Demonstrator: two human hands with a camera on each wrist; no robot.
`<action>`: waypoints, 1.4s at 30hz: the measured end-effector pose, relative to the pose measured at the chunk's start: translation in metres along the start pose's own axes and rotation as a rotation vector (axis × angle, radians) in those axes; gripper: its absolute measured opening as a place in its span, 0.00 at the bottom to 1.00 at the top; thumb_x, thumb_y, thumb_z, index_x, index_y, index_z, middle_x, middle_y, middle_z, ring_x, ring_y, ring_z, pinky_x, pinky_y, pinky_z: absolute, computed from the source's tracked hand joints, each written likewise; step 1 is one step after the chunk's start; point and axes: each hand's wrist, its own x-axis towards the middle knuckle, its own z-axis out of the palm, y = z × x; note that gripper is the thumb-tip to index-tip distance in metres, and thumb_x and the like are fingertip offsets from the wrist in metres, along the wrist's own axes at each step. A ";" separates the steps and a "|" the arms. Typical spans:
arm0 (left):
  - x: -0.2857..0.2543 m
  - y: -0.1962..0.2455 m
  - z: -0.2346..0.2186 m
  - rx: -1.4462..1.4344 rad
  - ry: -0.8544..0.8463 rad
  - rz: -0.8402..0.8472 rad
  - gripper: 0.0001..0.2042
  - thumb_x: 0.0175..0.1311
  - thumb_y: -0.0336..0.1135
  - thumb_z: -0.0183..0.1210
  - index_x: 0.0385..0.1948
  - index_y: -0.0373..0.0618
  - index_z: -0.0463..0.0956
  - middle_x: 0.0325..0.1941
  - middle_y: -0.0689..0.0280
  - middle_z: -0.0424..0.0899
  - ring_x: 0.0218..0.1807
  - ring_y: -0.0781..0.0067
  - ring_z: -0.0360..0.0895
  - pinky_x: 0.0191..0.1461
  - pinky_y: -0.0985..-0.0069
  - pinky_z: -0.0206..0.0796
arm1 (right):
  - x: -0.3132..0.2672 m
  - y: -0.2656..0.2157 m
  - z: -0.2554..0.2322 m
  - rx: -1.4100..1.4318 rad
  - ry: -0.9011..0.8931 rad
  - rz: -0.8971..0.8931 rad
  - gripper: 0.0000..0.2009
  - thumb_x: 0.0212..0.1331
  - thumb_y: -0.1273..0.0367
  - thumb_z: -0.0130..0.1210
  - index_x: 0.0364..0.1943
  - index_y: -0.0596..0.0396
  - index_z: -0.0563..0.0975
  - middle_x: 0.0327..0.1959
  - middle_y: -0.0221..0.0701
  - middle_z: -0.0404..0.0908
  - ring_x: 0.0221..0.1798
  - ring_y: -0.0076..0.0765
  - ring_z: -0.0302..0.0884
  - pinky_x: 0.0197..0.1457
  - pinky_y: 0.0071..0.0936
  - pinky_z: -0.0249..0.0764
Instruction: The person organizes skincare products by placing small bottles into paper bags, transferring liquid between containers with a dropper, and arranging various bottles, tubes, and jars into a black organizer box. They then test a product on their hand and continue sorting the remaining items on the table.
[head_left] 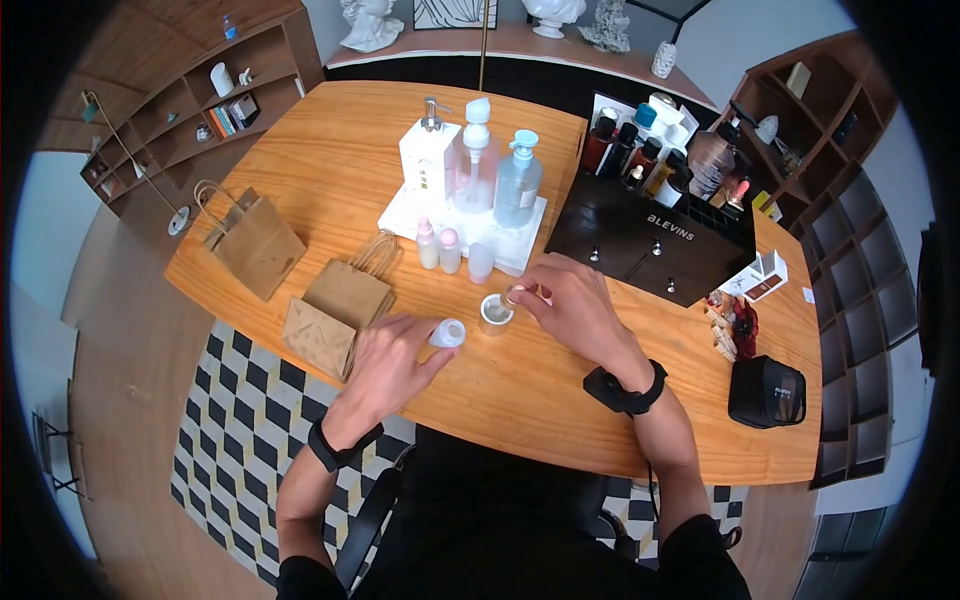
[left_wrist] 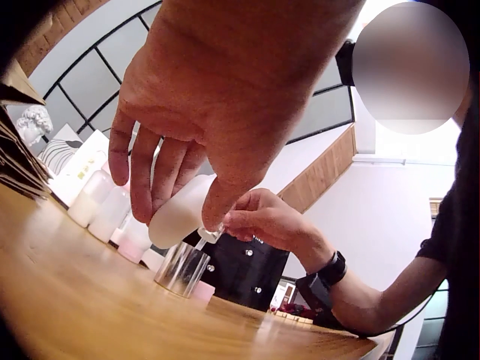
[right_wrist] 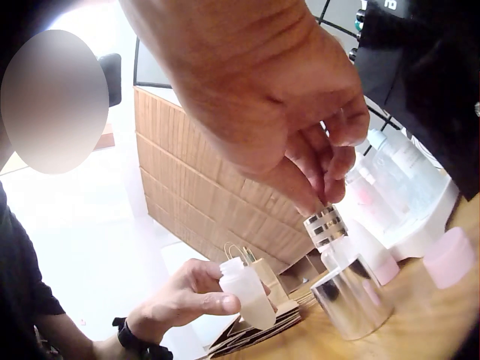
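Observation:
My left hand [head_left: 388, 362] grips a small translucent travel bottle [right_wrist: 247, 294] with its neck uncovered. Pale liquid sits in the bottle's lower part, and the bottle leans toward the middle. My right hand [head_left: 578, 305] pinches a small cap with shiny metallic bands [right_wrist: 325, 226] between thumb and fingertips. Directly below it, a shiny silver cylindrical container [right_wrist: 352, 300] stands upright on the table; its white rim shows in the head view. The cap is close over that rim. A loose pink cap [right_wrist: 448, 257] rests on the table near the silver container.
Three small bottles, one a frosted bottle [head_left: 480, 264], stand before a white tray [head_left: 520, 248] with pump bottles. Brown paper bags [head_left: 350, 292] lie at left. A black cosmetics box [head_left: 620, 235] occupies the right, with a black pouch [head_left: 766, 392] nearer the edge.

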 end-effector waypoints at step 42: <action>0.026 0.008 0.014 0.062 -0.123 -0.038 0.16 0.61 0.38 0.74 0.45 0.36 0.87 0.40 0.52 0.91 0.42 0.49 0.88 0.48 0.58 0.79 | -0.002 -0.002 -0.018 0.078 -0.024 0.063 0.08 0.66 0.67 0.65 0.37 0.57 0.89 0.35 0.35 0.86 0.38 0.47 0.86 0.41 0.41 0.77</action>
